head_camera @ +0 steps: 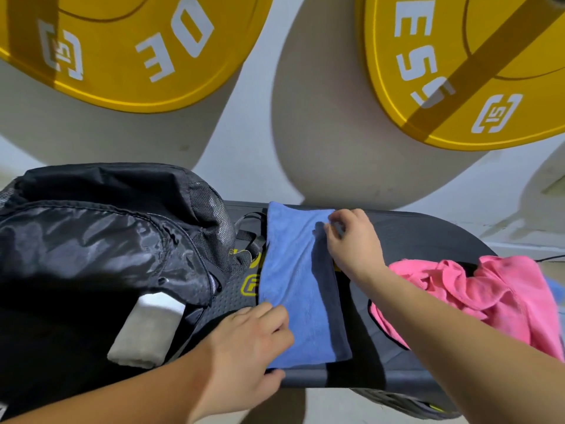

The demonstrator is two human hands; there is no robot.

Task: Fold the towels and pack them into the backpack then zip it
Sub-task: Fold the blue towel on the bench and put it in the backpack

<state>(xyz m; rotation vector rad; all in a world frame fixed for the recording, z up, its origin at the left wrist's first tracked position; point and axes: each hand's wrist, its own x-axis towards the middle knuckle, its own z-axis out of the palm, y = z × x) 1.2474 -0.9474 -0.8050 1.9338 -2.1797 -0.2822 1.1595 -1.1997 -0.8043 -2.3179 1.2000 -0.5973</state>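
Note:
A blue towel (295,280) lies folded into a long strip across the black bench (428,237). My left hand (253,341) rests on its near left corner, thumb under the edge and fingers on top. At the far right corner, my right hand (351,240) pinches the cloth with its fingertips. A black backpack (101,249) lies open on the left of the bench. A folded grey towel (146,328) sticks out of its opening. A crumpled pink towel (489,298) lies on the right end of the bench.
Two large yellow weight plates (131,50) (458,71) hang on the white wall behind the bench. A backpack strap (249,228) lies between the bag and the blue towel. The floor shows below the bench's front edge.

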